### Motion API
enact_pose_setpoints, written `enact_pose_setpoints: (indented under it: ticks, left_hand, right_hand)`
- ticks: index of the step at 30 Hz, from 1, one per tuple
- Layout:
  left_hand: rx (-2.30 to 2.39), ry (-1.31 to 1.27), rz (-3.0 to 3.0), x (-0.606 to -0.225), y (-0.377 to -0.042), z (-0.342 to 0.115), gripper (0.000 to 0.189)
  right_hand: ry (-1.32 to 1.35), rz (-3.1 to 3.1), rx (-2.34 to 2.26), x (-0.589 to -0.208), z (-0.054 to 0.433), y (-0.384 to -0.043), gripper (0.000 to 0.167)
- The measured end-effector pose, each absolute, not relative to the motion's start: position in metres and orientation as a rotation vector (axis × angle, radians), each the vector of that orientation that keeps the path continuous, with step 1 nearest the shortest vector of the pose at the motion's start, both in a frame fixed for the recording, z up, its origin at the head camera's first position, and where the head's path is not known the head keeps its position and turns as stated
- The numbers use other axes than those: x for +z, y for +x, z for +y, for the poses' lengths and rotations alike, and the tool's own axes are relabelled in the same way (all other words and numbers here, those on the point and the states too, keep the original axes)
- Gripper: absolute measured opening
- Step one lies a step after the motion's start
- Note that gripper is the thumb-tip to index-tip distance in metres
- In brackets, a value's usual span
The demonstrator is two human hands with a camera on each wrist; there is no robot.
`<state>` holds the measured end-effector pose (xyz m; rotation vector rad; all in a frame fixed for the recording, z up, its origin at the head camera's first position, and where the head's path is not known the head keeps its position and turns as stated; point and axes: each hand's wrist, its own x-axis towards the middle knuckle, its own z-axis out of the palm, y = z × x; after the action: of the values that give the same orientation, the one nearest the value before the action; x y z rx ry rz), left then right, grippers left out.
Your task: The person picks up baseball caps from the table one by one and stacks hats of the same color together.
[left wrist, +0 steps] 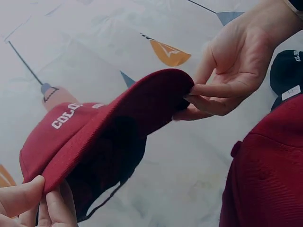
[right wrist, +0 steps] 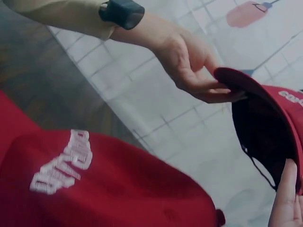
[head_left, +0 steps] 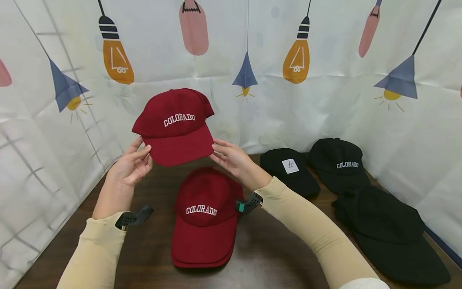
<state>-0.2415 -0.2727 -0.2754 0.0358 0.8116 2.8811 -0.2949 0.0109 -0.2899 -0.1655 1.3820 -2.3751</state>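
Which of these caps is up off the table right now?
The red cap held by its brim between the left hand and right hand. The stacked red caps and all the black caps rest on the table.

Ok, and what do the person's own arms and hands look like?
The left hand and right hand are ungloved, with snug pale-cream fabric sleeves ending near the wrists. Each cuff carries a curved black plastic-looking device; the right one bears a small green rectangle. White fabric shows at the right sleeve's upper end.
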Motion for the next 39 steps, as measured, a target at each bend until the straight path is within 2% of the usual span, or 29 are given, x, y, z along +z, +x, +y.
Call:
enact_pose_setpoints:
  ticks: [11, 19, 36, 39]
  left_hand:
    - [2.782, 0.018, 0.971, -0.283, -0.238, -0.263, 0.024]
    - [2.75, 0.061, 1.066, -0.287, -0.236, -0.257, 0.03]
    - [2.646, 0.113, 1.273, -0.294, -0.24, -0.25, 0.029]
    - [2.615, 0.113, 1.308, -0.295, -0.242, -0.248, 0.043]
  right_hand:
    - [-0.33, 1.528, -2.299, -0.3, 0.035, -0.297, 0.055]
    - [-0.474, 1.58, -2.214, -0.303, 0.051, -0.296, 0.057]
    - [-0.355, 1.559, -2.253, -0.31, 0.063, -0.274, 0.067]
    - [-0.331, 1.541, -2.264, -0.314, 0.065, -0.268, 0.066]
